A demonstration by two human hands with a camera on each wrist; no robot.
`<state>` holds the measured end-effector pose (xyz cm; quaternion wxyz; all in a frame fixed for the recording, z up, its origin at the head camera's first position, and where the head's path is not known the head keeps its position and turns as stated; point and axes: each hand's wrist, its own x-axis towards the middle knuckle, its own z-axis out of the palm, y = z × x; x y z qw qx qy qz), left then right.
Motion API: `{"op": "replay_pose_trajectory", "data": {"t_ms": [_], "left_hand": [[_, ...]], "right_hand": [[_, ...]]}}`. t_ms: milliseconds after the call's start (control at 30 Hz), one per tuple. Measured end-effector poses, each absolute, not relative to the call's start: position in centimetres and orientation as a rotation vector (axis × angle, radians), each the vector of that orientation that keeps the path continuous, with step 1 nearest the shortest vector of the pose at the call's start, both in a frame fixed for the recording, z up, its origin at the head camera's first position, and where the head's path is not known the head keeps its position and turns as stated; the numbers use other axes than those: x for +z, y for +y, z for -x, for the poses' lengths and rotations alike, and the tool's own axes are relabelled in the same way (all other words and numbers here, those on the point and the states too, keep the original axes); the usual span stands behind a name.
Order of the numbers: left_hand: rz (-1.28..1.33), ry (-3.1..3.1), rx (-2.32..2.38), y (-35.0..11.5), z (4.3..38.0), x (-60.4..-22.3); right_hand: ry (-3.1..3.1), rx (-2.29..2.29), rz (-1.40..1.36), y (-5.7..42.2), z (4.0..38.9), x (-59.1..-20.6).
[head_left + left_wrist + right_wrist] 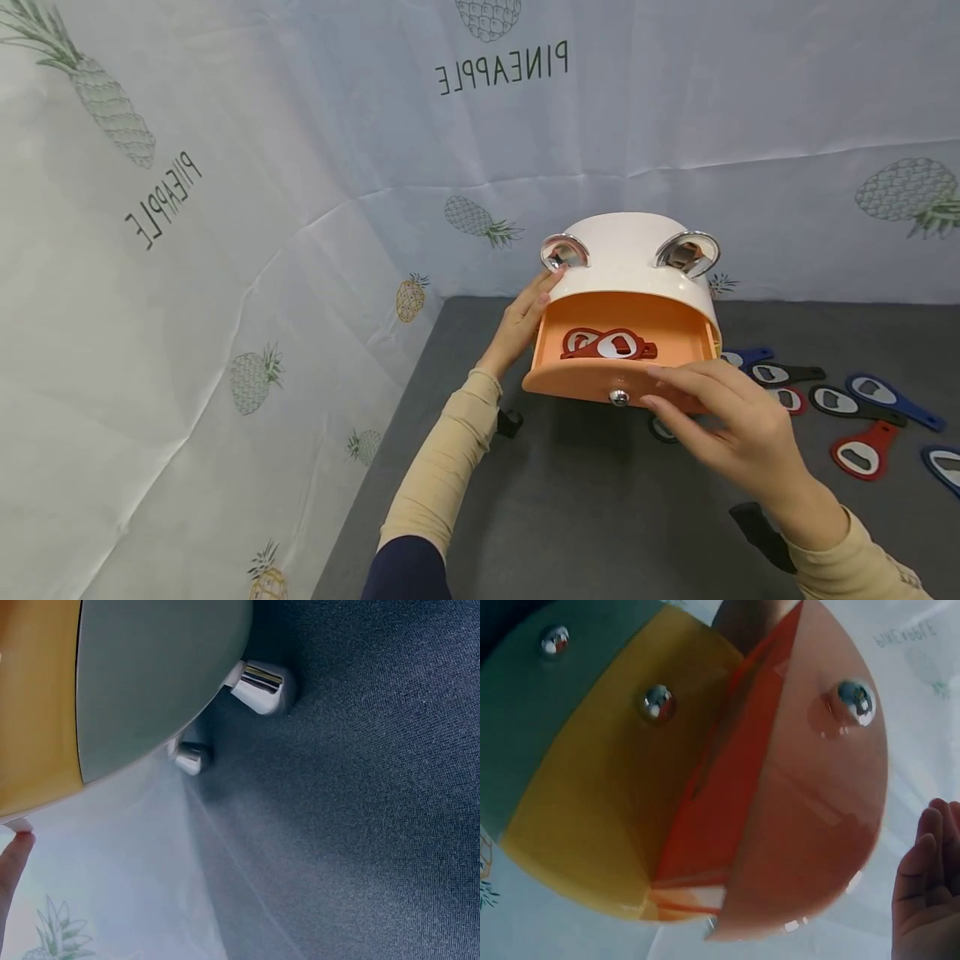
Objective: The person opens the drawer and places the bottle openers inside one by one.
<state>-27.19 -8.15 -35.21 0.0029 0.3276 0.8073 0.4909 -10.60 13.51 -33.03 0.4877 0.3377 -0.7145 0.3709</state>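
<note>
A white-topped cabinet (626, 246) with two silver round ears stands on the table. Its orange drawer (573, 379), with a silver knob, is pulled out and holds red bottle openers (618, 344). My left hand (519, 323) rests against the cabinet's left side, fingers extended up by the silver ear; a fingertip (15, 859) shows at the shell's edge in the left wrist view. My right hand (742, 421) is at the drawer's right front, empty, thumb and fingers apart. In the right wrist view its fingers (922, 877) sit beside the orange front, apart from it.
Several bottle openers lie right of the cabinet, among them a red one (862, 450), a blue one (896, 400) and a black one (851, 404). Below the orange drawer are a yellow drawer (592, 802) and a green drawer (532, 712). Silver feet (262, 690) support the cabinet. Pineapple-print cloth (360, 125) hangs behind.
</note>
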Motion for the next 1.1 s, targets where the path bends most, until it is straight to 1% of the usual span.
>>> {"op": "replay_pose_trajectory", "data": {"t_ms": [100,333,467,633,867,967,1100], "left_hand": [[-1.028,2.530,1.553,-8.1,27.4,-35.5],[-1.050,2.559,1.545,-7.8,29.6,-38.0],[-1.041,2.559,1.573,-7.9,29.8,-38.4],[-1.025,2.561,1.580,-8.0,29.6,-38.3],[-1.033,2.533,1.553,-8.2,27.3,-35.5],[-1.036,2.548,1.543,-8.2,27.3,-35.5],[-1.037,2.564,1.552,-8.2,28.5,-36.9]], "right_hand": [[-1.743,0.901,-0.838,13.1,10.6,-33.8],[-1.821,0.857,-0.832,12.5,10.9,-35.6],[-1.837,0.835,-0.814,12.3,11.3,-36.6],[-1.859,0.831,-0.776,12.1,11.5,-37.4],[-1.902,0.892,-0.665,11.9,11.6,-38.5],[-1.909,0.922,-0.615,11.9,11.8,-38.9],[-1.906,0.990,-0.591,12.0,12.2,-38.8]]}}
